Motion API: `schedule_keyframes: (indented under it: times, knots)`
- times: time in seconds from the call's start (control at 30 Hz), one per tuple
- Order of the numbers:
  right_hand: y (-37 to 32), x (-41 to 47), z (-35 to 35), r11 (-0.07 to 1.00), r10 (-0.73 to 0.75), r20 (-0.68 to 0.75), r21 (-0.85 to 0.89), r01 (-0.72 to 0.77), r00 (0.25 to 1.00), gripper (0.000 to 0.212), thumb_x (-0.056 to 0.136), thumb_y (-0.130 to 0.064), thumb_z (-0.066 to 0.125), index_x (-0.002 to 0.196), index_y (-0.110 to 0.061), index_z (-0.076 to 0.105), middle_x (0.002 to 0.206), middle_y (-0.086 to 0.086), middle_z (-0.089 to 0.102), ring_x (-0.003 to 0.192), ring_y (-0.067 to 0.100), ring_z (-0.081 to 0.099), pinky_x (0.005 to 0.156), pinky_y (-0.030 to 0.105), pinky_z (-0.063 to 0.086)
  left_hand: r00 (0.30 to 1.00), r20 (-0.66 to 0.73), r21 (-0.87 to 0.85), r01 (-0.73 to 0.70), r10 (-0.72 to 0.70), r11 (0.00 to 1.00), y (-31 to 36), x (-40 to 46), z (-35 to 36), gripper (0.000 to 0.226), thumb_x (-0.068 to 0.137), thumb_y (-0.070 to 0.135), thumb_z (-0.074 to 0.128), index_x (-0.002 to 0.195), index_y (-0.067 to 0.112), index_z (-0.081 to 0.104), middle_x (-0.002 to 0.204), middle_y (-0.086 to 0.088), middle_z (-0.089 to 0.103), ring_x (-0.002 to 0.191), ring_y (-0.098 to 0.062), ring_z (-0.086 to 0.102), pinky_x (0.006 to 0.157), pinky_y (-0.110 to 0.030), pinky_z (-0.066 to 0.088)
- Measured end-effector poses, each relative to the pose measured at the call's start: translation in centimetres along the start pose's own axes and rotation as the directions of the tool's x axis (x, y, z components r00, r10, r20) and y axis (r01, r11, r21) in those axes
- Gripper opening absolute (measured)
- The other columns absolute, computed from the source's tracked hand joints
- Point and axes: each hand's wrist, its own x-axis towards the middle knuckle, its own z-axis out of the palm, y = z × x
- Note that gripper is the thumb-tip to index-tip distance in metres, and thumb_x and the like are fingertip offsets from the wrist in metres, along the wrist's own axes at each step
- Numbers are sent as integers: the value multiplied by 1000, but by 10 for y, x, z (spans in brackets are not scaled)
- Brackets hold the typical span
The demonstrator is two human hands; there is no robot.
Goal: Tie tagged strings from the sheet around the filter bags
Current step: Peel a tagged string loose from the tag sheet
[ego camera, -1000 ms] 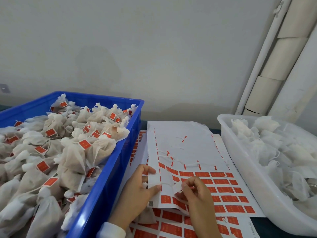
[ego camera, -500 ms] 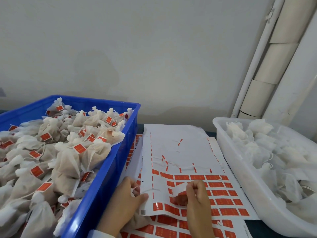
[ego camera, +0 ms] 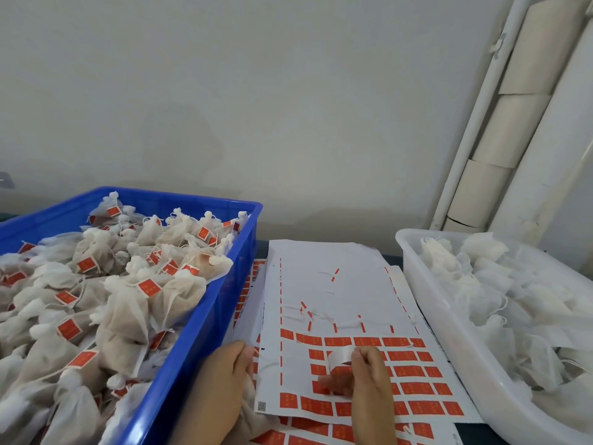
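The white sheet [ego camera: 337, 284] of orange tags lies between the two bins; its upper rows are stripped, with loose strings left on it. My right hand [ego camera: 369, 383] pinches one tag [ego camera: 340, 355] between thumb and finger, and the tag curls up off the sheet with its white back showing. My left hand [ego camera: 221, 390] rests at the sheet's left edge, its fingers curled over a white filter bag [ego camera: 253, 415] that is mostly hidden beneath it. The string on the pinched tag is too small to make out.
A blue crate [ego camera: 205, 322] at the left is heaped with tied, tagged bags. A white tub [ego camera: 426, 303] at the right holds untagged filter bags. More tag sheets lie under the top one [ego camera: 308, 435]. A wall and pipes stand behind.
My right hand has lifted the pinched tag farther off the sheet. My left thumb has come off the sheet's edge and the hand has drawn back to the left.
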Motion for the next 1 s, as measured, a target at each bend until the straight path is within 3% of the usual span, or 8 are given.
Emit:
schedule_keyframes:
  times: [0.1, 0.23, 0.33, 0.43, 0.53, 0.7, 0.9, 1.0]
  knots:
    - [-1, 3, -1, 995, 58, -1, 77, -58, 998, 19, 97, -24, 42, 87, -12, 52, 70, 12, 70, 66, 31, 67, 72, 39, 56, 993, -21, -54, -116, 115, 992, 9, -6, -10, 36, 92, 8, 49, 58, 16, 43, 40, 12, 50, 45, -1, 52, 53, -10, 41]
    - [-3, 12, -6, 975, 140, 0, 176, -138, 990, 18, 95, -27, 45, 86, -15, 56, 72, 7, 68, 65, 27, 64, 62, 32, 55, 951, -189, -163, -277, 246, 947, 27, -22, -23, 33, 93, 16, 47, 61, 13, 55, 43, 16, 53, 44, 1, 49, 49, -13, 34]
    - [-6, 17, -11, 936, 236, 22, 263, -233, 972, 18, 94, -23, 48, 83, -13, 58, 76, 13, 64, 59, 25, 60, 63, 36, 55, 952, -86, -323, -306, 294, 896, 53, -28, -32, 30, 93, 16, 45, 67, 12, 60, 43, 7, 49, 44, -3, 44, 50, -14, 35]
    - [-9, 18, -16, 895, 281, 46, 349, -278, 959, 21, 92, -20, 52, 81, -5, 60, 63, 10, 60, 54, 21, 55, 59, 36, 55, 908, 56, -449, -349, 415, 823, 78, -36, -30, 28, 93, 13, 43, 70, 7, 58, 38, 7, 46, 36, -1, 40, 41, -9, 34]
    - [-10, 15, -19, 875, 253, 87, 405, -266, 964, 25, 91, -21, 53, 75, -4, 63, 53, 4, 58, 53, 17, 54, 60, 32, 52, 915, 119, -537, -268, 386, 800, 87, -35, -2, 28, 93, 15, 44, 70, 9, 58, 37, 11, 44, 32, -1, 38, 36, -7, 28]
    - [-14, 14, -23, 836, 180, 150, 497, -232, 972, 18, 85, -16, 58, 78, -6, 70, 67, 9, 66, 64, 19, 59, 63, 32, 49, 952, 152, -656, -105, 267, 748, 72, -19, 51, 29, 95, 10, 43, 71, 10, 59, 40, 8, 46, 33, -3, 38, 37, -10, 30]
    - [-17, 15, -29, 833, 106, 229, 511, -212, 968, 34, 74, -26, 58, 95, -3, 72, 93, 14, 72, 72, 19, 65, 65, 30, 50, 950, 135, -701, -108, 280, 705, 56, 0, 65, 29, 93, -3, 43, 75, 4, 64, 63, 5, 66, 61, -6, 62, 65, -16, 52]
    - [-20, 17, -31, 810, 89, 239, 547, -210, 967, 36, 75, -27, 57, 97, -3, 71, 92, 12, 72, 72, 18, 66, 66, 31, 51, 919, 162, -613, -191, 359, 766, 60, 7, 57, 25, 90, 9, 52, 78, 18, 72, 77, 5, 71, 73, -7, 63, 75, -20, 53]
